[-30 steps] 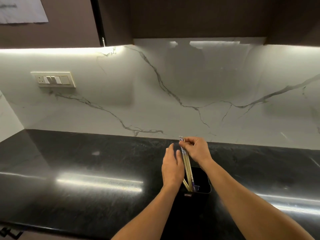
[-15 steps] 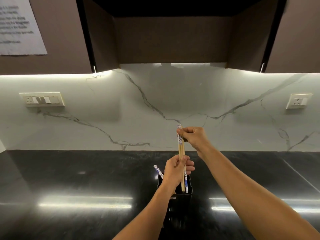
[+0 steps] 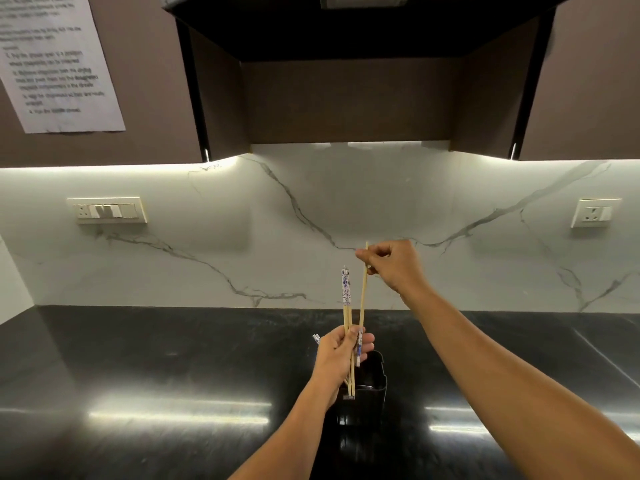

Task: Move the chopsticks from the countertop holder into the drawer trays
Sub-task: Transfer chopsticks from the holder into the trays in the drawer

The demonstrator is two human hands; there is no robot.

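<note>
The work stood at the gathering step. The left hand (image 3: 337, 355) had its grip clamped around a small bundle of chopsticks (image 3: 347, 308), their lower ends just above the rim of the black holder (image 3: 372, 377) on the dark table (image 3: 156, 358). The right hand (image 3: 393, 266) was raised above it, grip pinched together on a single chopstick (image 3: 363, 292) near its top end. The drawer trays were out of view. Next, probably, the single stick had to join the bundle before everything was carried down to the drawer.
</note>
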